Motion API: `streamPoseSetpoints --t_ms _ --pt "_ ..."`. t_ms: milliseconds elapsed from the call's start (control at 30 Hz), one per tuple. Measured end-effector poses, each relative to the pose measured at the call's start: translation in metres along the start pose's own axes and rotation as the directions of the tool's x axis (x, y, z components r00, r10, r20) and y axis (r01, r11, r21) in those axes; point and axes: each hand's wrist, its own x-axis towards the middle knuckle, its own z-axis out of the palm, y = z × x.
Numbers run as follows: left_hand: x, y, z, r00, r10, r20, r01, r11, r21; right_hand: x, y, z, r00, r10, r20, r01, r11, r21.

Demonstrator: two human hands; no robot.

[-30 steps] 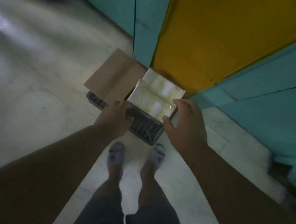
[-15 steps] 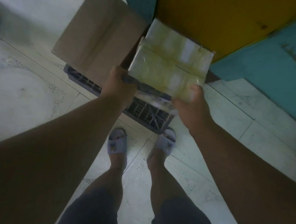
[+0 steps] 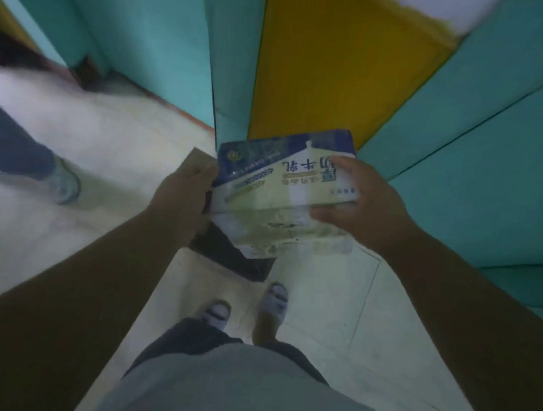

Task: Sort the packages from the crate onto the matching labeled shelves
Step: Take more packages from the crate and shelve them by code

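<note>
The person holds a package [image 3: 284, 187] in both hands, up in front of the body and above the crate [image 3: 235, 257]; the left hand [image 3: 181, 196] grips its left edge with curled fingers, the right hand [image 3: 359, 204] clasps its right end, thumb underneath and fingers over the top; the package is blue along its far edge and cream below, with printed characters; only a dark part of the crate shows on the floor [image 3: 321, 303] beneath it, just ahead of the person's slippers [image 3: 274, 300]; teal and yellow panels [image 3: 336, 66] stand behind; another person's shoe [image 3: 63, 183] is at the left.

package [image 3: 283, 193] between both hands – crate [image 3: 229, 253] below it
</note>
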Motion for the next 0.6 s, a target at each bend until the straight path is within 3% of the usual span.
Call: streamPoseSetpoints --t_ms 67,167,333,500,600 --pt "-0.022 0.019 -0.001 0.978 0.023 0.208 0.011 0.987 -0.159 -0.020 -0.012 -0.019 0.984 0.114 -0.136 -0.097 0.988 0.122" --pt "-0.038 0.027 -0.005 0.899 0.044 0.436 0.025 0.988 -0.151 -0.050 -0.019 -0.027 0.936 0.233 -0.265 -0.171 0.956 0.237" --pt "-0.047 0.009 0.001 0.842 0.086 0.533 -0.222 0.955 0.196 -0.105 -0.017 -0.028 0.806 0.416 -0.421 -0.229 0.875 0.428" --pt "-0.092 0.005 0.044 0.863 0.141 0.485 -0.264 0.945 0.194 -0.174 -0.008 -0.050 0.612 0.573 -0.545 -0.165 0.767 0.621" --pt "-0.120 0.002 0.083 0.789 0.098 0.607 -0.149 0.988 0.034 -0.223 0.011 -0.061 0.473 0.688 -0.550 -0.093 0.659 0.746"
